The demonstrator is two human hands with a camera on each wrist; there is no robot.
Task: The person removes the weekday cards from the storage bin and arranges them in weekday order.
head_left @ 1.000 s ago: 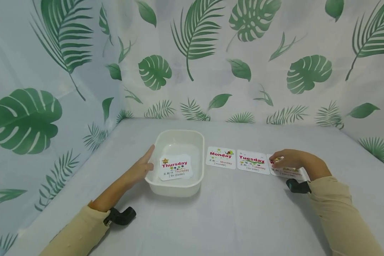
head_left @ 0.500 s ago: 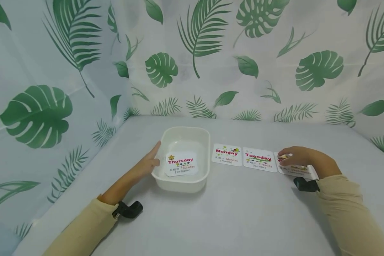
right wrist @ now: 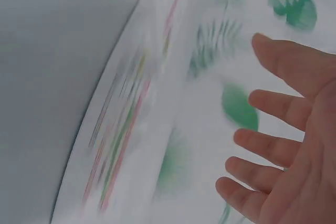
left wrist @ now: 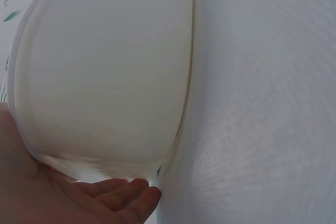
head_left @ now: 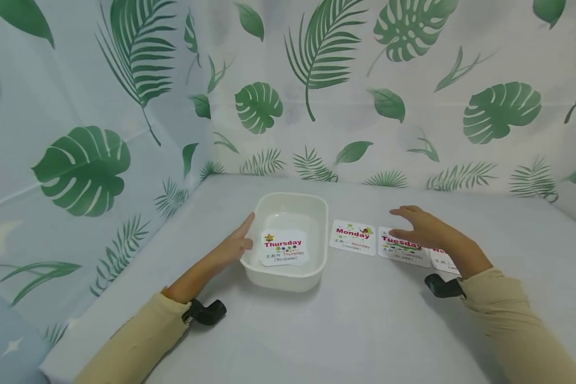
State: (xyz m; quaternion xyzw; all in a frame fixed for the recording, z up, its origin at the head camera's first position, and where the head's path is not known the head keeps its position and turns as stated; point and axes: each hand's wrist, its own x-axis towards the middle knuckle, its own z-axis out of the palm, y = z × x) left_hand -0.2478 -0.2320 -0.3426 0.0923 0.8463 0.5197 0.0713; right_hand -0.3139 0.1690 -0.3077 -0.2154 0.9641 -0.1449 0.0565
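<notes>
My left hand (head_left: pixel 228 248) rests against the left outer wall of a white plastic basin (head_left: pixel 285 281). Its fingers (left wrist: pixel 113 196) lie along that wall in the left wrist view. Inside the basin lies a "Thursday" card (head_left: pixel 284 248), with another card's edge showing beneath it. My right hand (head_left: pixel 424 230) hovers over the "Tuesday" card (head_left: pixel 405 254) and partly hides it; the fingers are spread and nothing is held. To the left is the "Monday" card (head_left: pixel 352 238). Partly behind the right hand and wrist sits the third card (head_left: pixel 442 260), marked "W...".
A white cloth covers the table (head_left: pixel 317 330). Leaf-printed curtains (head_left: pixel 336 106) stand at the back and left side. Each wrist wears a black camera, such as the left one (head_left: pixel 210 313).
My right hand has left the third card and moved left over the "Tuesday" card, its fingers spreading. The left hand stays at the basin. The head view has shifted left.
</notes>
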